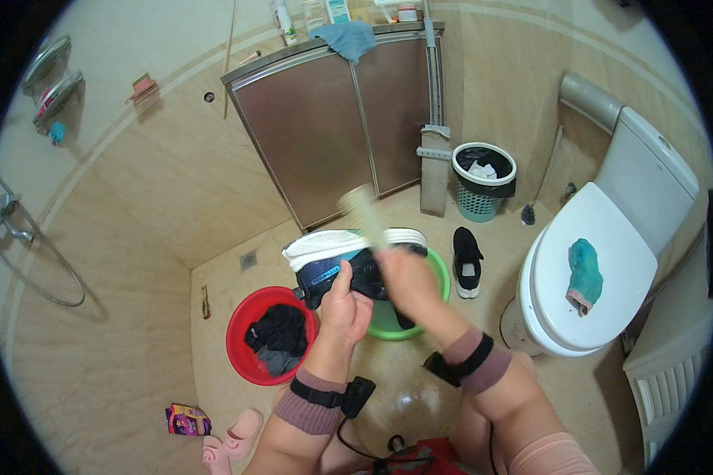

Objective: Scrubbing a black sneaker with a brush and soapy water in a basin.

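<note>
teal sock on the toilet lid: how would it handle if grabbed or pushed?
The teal sock lies crumpled and flat on the closed toilet lid, so it is probably floppy and light. On that smooth, sloping lid a push would likely slide it rather than roll it.

Lying on floor (214, 269) at lower left, beside pink slipper (234, 439): small crumpled packet (187, 419), purple with yellow and red. Standing on worktop (293, 52) at top: pale bottles (284, 22) and tubs (406, 11), labels too small for telling.
</note>
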